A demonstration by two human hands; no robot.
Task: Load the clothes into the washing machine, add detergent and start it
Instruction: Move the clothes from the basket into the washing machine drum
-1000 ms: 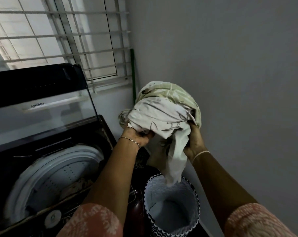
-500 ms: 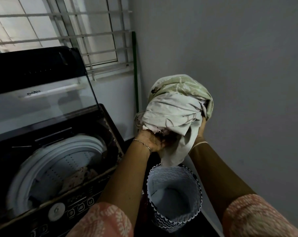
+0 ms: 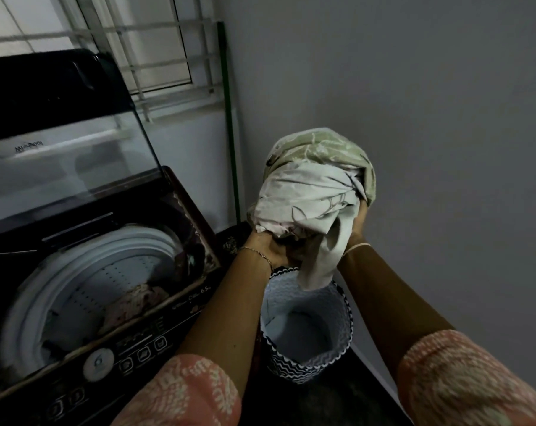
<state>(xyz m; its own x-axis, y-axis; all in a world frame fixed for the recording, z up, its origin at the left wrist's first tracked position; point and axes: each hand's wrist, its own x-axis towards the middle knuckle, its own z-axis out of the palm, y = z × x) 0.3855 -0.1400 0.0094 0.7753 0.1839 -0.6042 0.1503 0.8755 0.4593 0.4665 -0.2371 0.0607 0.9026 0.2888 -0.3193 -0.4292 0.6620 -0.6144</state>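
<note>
Both my hands hold up a bundle of clothes (image 3: 316, 182), white and pale green with a leaf print, above the laundry basket (image 3: 343, 348). My left hand (image 3: 268, 249) grips the bundle from below on its left. My right hand (image 3: 360, 221) grips it on the right, mostly hidden by cloth. A white tail of fabric hangs down into the basket's mouth. The top-load washing machine (image 3: 180, 309) stands at the left with its glass lid (image 3: 61, 167) raised. Some patterned cloth (image 3: 137, 299) lies in the white drum (image 3: 76, 287).
The basket, black-and-white zigzag outside and white inside, looks empty and stands between the machine and the grey wall (image 3: 429, 118). A barred window (image 3: 156, 56) is behind the machine. A green pole (image 3: 230, 118) leans in the corner. The control panel (image 3: 131, 355) faces me.
The bundle has stayed raised over the basket, its hanging tail lifting slightly. My view has shifted, so the machine and basket sit a little differently in frame.
</note>
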